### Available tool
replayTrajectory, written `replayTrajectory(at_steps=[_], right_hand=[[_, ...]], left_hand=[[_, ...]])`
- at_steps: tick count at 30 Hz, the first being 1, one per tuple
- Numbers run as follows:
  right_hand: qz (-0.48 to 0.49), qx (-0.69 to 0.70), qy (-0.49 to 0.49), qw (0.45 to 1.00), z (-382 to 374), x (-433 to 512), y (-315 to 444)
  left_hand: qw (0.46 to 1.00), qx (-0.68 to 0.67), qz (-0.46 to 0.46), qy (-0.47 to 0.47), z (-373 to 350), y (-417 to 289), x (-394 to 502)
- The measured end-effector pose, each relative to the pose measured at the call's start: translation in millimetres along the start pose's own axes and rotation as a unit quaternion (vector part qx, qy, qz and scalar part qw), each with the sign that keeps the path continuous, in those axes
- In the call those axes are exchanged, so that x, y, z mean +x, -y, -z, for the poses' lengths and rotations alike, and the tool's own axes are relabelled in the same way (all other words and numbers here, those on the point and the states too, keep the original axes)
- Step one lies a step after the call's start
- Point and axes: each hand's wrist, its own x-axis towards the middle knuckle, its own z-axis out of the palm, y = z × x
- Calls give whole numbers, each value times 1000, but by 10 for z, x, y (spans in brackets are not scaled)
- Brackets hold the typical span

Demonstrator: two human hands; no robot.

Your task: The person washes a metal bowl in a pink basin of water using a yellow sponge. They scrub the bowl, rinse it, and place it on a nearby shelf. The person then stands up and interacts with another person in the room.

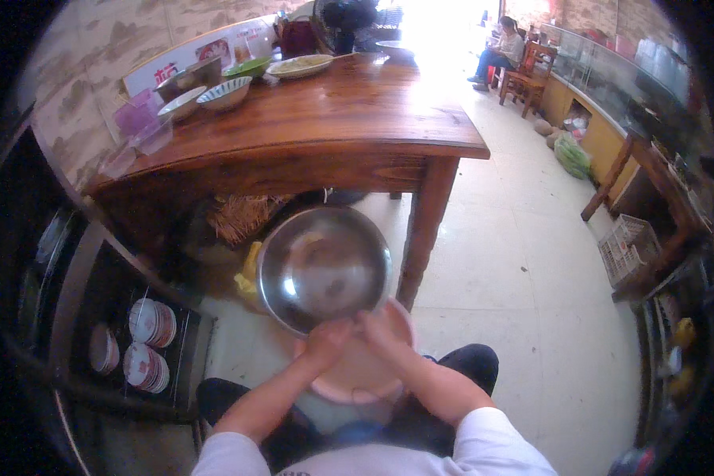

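A round stainless steel bowl is held up in front of me, tilted so its shiny round face shows. My left hand closes on its near rim. Right beside it, almost touching, my right hand grips the same edge; its fingertips are hard to make out. Below both hands a pink plastic basin stands on the floor between my knees. The basin's inside looks pale and cloudy, and the bowl and my hands hide its far left part.
A wooden table stands ahead, its leg close to the bowl. It carries a striped bowl and other dishes. Stacked plates fill a cabinet at left. Farther off a person sits near a wooden chair.
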Motion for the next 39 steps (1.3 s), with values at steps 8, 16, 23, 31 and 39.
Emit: replayTrajectory(at_steps=[8,16,23,31,39], right_hand=[[-78,-90,-48,992,529,-206,522],[-31,-65,-33,997,358,63,134],[-17,32,4,999,305,302,-136],[6,25,-75,997,-202,82,-87],[-37,-37,-84,995,338,83,-176]], left_hand=[[945,284,-2,166,886,839,-87],[989,-14,51,138,168,95,-61],[929,281,-205,127,1073,1192,-370],[995,48,45,69,-7,272,-158],[963,265,12,48,433,762,-268]])
